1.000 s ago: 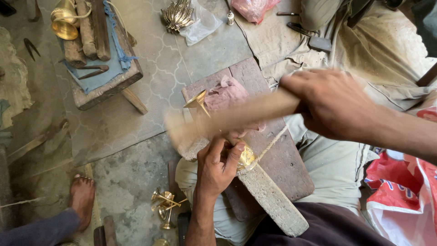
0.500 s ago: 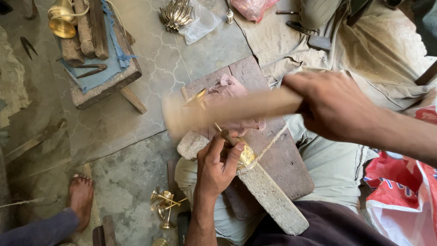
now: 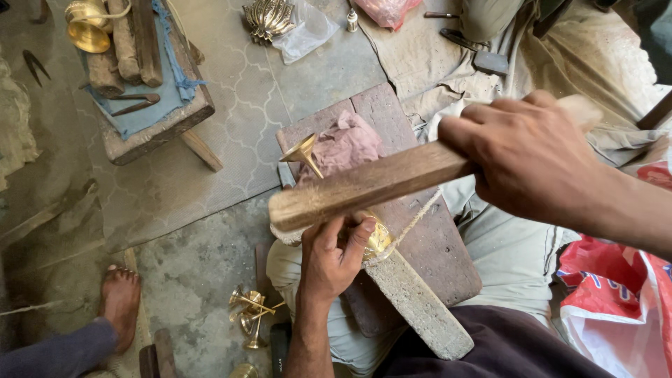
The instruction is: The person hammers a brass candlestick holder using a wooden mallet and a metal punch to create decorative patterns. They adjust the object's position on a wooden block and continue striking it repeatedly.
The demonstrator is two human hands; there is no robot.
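right hand (image 3: 532, 157) grip wrapped tight round butt of wooden mallet (image 3: 364, 187); stiff, likely heavy, best held there. just below, left hand (image 3: 336, 255) grip pinching brass piece (image 3: 378, 238) on stone bar (image 3: 416, 301); hard, smooth, probably slippery. brass funnel (image 3: 302, 150) beyond mallet head.

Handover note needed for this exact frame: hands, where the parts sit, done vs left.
Right hand: gripped round a flat wooden stick, held above the work.
Left hand: holds a round brass piece down on a pale stone bar lying across the wooden board. A twine runs from the brass piece up to the stick.
Brass funnel-shaped piece sits beside a pink cloth on the board; more small brass parts on the floor.
Done or left: the frame does not show it.
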